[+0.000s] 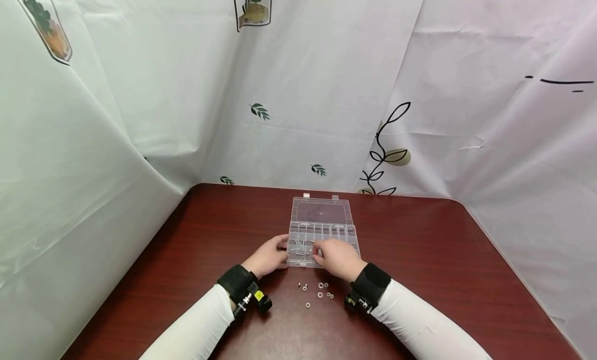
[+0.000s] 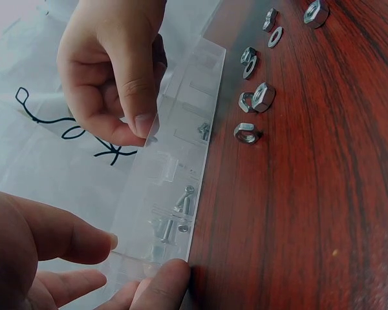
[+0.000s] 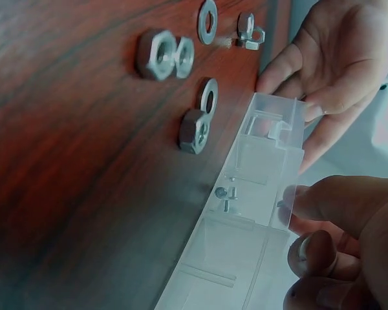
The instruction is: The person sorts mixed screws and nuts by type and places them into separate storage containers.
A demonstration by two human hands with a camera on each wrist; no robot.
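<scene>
A clear plastic compartment box (image 1: pixel 296 226) lies on the table with its lid (image 1: pixel 321 211) folded back. My left hand (image 1: pixel 267 256) rests against the box's left side, fingers loosely extended and touching it near the front corner. Over the front compartments, my right hand (image 1: pixel 339 257) has its fingers curled. Its thumb and index fingertip pinch a tiny metal piece, apparently a small screw (image 3: pixel 280 204), partly hidden behind the clear wall. Longer screws (image 2: pixel 185 203) lie in the compartments by the left hand. A few short screws (image 3: pixel 226 194) sit in the compartment beneath the right fingertips.
In front of the box, loose hex nuts (image 3: pixel 156 54) and flat washers (image 3: pixel 207 22) lie scattered on the dark red wooden table (image 1: pixel 420 256). White printed cloth (image 1: pixel 298 90) hangs behind the table and at both sides.
</scene>
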